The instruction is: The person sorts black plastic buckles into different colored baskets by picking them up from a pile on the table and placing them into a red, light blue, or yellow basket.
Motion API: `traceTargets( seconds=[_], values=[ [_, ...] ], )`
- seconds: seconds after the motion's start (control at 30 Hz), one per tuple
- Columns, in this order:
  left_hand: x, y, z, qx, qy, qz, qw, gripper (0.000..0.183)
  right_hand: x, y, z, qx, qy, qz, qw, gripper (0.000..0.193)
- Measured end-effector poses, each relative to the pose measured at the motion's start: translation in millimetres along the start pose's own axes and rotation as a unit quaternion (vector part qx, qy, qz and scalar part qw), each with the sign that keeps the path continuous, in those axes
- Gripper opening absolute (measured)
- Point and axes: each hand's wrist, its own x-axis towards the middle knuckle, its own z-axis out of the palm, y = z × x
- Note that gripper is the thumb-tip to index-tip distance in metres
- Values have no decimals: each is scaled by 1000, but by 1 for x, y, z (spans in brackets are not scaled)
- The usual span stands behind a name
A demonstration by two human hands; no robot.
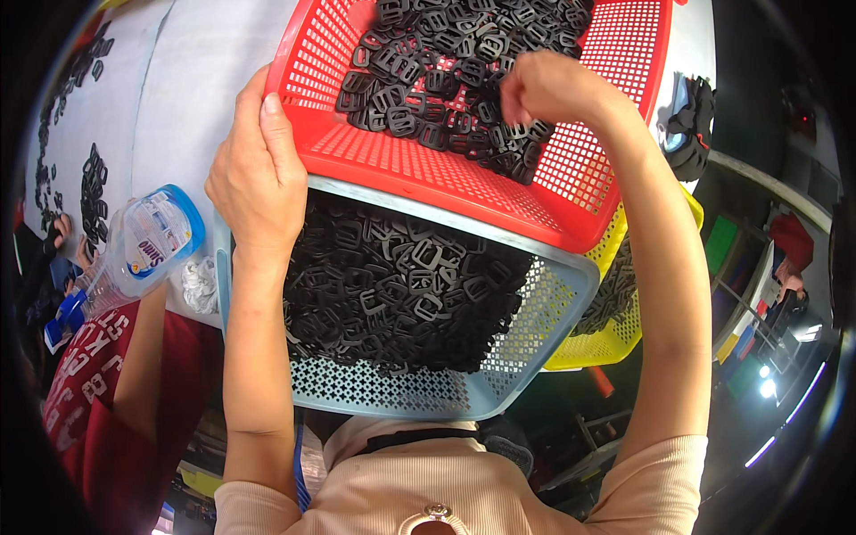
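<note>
A red plastic basket (383, 169) with perforated walls holds many small black plastic strap buckles (428, 85). My left hand (259, 174) is closed on its left rim, thumb on top. Inside the basket, toward its right side, my right hand (551, 87) is over the buckles with its fingers curled in. What those fingers hold, if anything, is hidden. Nearer to me, a blue-grey basket (383, 397) holds a dense heap of similar black buckles (401, 276). The red basket overlaps its far part.
Behind the blue-grey basket, at right, is a yellow basket (624, 334) with more buckles. A clear spray bottle (152, 236) and a crumpled white wad (199, 285) are at left. A co-worker in a red shirt (98, 383) is beside me. Loose buckles (94, 192) lie on the white table (192, 80).
</note>
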Motion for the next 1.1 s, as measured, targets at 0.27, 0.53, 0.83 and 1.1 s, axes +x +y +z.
traceTargets(
  seconds=[0.27,0.53,0.83,1.1],
  values=[
    [0,2,3,2,8,6,1000,30,-10,21,26,185,77,-60,978,28],
    [0,1,4,8,6,1,1000,32,-1,26,29,-61,133,36,989,29],
    [1,1,1,-8,4,5,1000,32,10,4,38,31,124,-161,979,42],
    [10,0,-1,-86,7,29,996,30,-21,29,33,-176,208,45,961,34]
  ],
)
